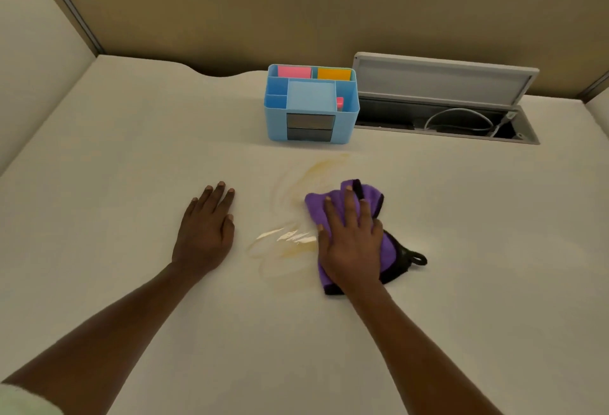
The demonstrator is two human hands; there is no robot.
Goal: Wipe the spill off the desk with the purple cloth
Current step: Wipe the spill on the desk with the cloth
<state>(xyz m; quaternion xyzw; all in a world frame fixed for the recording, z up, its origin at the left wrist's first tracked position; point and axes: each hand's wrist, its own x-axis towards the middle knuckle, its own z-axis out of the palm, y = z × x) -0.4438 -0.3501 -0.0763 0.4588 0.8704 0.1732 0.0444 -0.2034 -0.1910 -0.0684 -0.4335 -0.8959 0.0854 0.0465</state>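
While the right hand (351,243) lies flat with fingers spread on top of the purple cloth (346,199), it presses the cloth on the desk (131,151) and covers most of its middle, so the folds under the palm are hidden. Only the far part of the cloth and a strip on the near-left side show purple; a black edge with a small loop (417,258) comes out on the right side.

The spill (286,243) is a thin yellowish liquid, just left of the cloth and touching it near the thumb. Fainter streaks go up toward the blue organizer (311,105), but where they end exactly is hard to see (the colour is very close to the desk). If some liquid is also under the cloth, I cannot tell.

The left hand (206,227) rests palm down on the bare desk, fingers open and holding nothing, near the spill but apart from it.

The organizer stands at the back, w/ pink and orange pads in the rear compartments and sth. small and pink on the right side, mostly hidden by the wall. Two dark drawers are in its front. Beside it on the right, a cable hatch (445,98) is open; inside, a white cable is visible, the rest is too dark.

Both forearms are cut by the bottom edge.
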